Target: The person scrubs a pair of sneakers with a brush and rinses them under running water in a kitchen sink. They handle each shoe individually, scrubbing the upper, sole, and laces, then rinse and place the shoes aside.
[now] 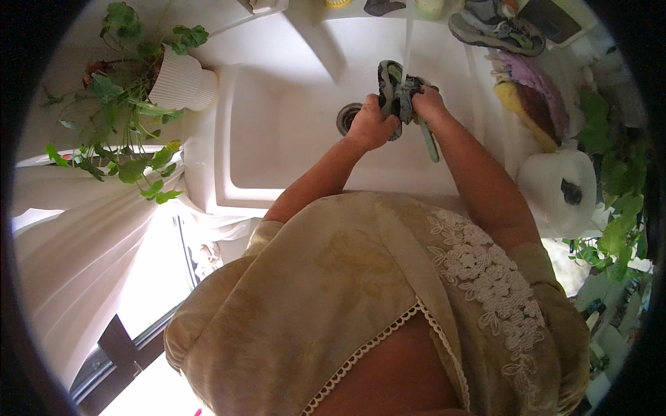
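Over the white sink basin (281,130), my left hand (372,125) grips a dark grey and green sneaker (389,86) by its near part. A thin stream of water (408,41) falls onto the shoe from above. My right hand (431,104) is closed at the shoe's right side, against its upper. From beneath that hand a pale green handle (430,143) sticks out towards me; the tool's other end is hidden. The metal drain (347,118) lies just left of the shoe, partly covered by my left hand.
A second grey sneaker (494,34) stands on the back right rim. Purple and yellow cloths or gloves (536,99) lie at the right, above a white paper roll (559,192). A potted plant (182,78) with trailing leaves flanks the left side, near a curtain (93,229).
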### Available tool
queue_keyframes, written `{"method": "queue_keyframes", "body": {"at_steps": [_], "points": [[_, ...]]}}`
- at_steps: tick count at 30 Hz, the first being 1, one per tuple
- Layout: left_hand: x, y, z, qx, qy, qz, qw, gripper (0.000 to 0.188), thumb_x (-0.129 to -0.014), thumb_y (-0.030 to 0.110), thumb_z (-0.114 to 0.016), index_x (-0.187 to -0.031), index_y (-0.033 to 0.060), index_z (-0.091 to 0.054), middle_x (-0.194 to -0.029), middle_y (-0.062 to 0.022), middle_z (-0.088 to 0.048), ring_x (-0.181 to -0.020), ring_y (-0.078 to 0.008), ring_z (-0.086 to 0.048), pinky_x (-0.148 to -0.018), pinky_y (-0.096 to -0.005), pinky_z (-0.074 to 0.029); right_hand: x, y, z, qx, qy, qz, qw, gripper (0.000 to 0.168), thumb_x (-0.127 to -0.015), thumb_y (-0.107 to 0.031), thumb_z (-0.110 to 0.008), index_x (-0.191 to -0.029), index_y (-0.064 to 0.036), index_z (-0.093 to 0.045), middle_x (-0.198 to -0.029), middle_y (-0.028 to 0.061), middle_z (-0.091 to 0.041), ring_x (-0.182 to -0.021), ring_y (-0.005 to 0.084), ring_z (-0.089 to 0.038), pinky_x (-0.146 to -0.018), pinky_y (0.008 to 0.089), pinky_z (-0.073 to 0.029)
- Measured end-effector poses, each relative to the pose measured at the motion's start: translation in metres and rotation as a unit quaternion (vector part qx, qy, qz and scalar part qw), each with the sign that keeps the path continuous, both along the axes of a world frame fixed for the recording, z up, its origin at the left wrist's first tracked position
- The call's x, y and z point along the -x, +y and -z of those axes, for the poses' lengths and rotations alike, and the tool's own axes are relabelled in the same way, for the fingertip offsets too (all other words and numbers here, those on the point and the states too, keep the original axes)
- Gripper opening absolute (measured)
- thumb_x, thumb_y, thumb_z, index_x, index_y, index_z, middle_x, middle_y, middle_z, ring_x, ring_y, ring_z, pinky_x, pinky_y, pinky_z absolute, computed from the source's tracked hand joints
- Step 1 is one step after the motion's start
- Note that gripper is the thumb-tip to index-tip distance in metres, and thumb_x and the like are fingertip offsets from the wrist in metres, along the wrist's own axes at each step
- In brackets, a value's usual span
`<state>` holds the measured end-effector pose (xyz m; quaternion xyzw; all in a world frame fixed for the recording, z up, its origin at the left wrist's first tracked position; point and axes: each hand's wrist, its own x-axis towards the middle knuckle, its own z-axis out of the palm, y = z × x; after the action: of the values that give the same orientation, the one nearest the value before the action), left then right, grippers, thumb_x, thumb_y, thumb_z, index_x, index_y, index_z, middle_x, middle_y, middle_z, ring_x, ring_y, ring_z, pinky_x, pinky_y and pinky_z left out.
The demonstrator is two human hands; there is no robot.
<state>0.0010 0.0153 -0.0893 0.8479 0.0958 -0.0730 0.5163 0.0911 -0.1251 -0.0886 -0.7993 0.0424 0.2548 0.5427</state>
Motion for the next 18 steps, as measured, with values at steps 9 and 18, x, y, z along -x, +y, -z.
{"method": "queue_keyframes", "body": {"at_steps": [9, 18], "points": [[0.006, -0.007, -0.009, -0.062, -0.019, 0.041, 0.997, 0.047, -0.074, 0.027, -0.058, -0.099, -0.0061, -0.034, -0.096, -0.0293, -0.051, -0.089, -0.0422, -0.054, -0.076, -0.0437, -0.045, -0.01, -0.006, 0.029, 0.002, 0.031, 0.009, 0.999, 0.021, -0.071, -0.008, -0.045, -0.087, 0.001, -0.055, -0.071, 0.0139, -0.056, -0.054, 0.0229, -0.054, -0.045, 0.0348, -0.043], [-0.004, 0.019, 0.01, -0.012, 0.032, -0.037, 0.999, 0.051, -0.073, 0.027, -0.059, -0.098, -0.0101, -0.035, -0.085, -0.0261, -0.057, -0.081, -0.0375, -0.059, -0.066, -0.0412, -0.049, -0.001, 0.005, -0.016, 0.035, 0.023, -0.121, 0.992, 0.026, -0.082, -0.019, -0.049, -0.1, -0.002, -0.057, -0.077, 0.0065, -0.058, -0.058, 0.0153, -0.053, -0.047, 0.0296, -0.042]]}}
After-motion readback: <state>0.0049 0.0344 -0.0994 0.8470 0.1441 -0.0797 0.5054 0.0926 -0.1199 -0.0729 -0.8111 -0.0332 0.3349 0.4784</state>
